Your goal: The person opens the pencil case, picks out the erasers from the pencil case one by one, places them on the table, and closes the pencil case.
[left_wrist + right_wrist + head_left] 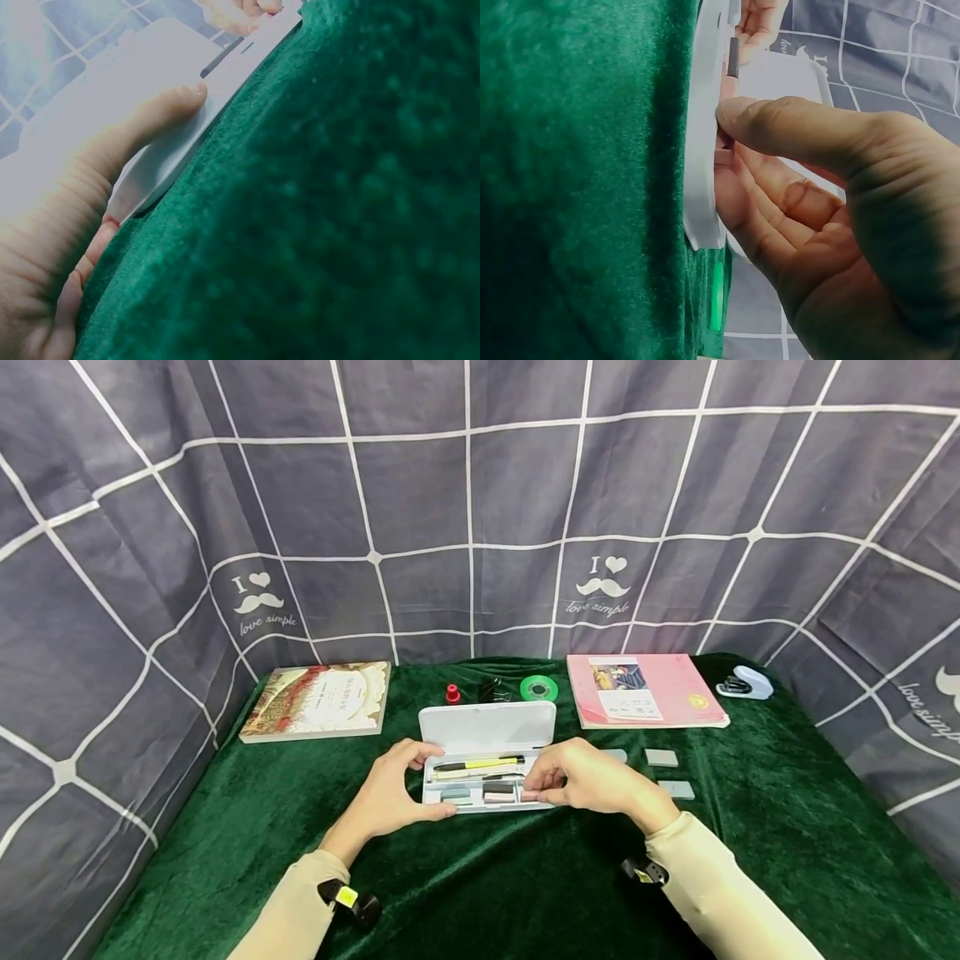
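A white pencil case (487,727) stands on the green cloth with its lid raised. My left hand (386,789) grips its left end, thumb at the front wall and fingers toward the back corner. In the case's rear part lie a yellow-and-black pen (487,763) and other slim pens. Front compartments hold a grey-green block (455,794) and a pink eraser with a dark band (499,795). Over the right front compartment, my right hand (585,775) pinches a small pink eraser (724,156) between thumb and fingers, partly hidden by them.
Behind the case are a red bottle-like object (452,694), a black binder clip (494,691) and a green tape roll (538,688). Books lie back left (318,700) and back right (675,689). Two pale blocks (661,757) and a white-and-black device (746,683) sit rightward.
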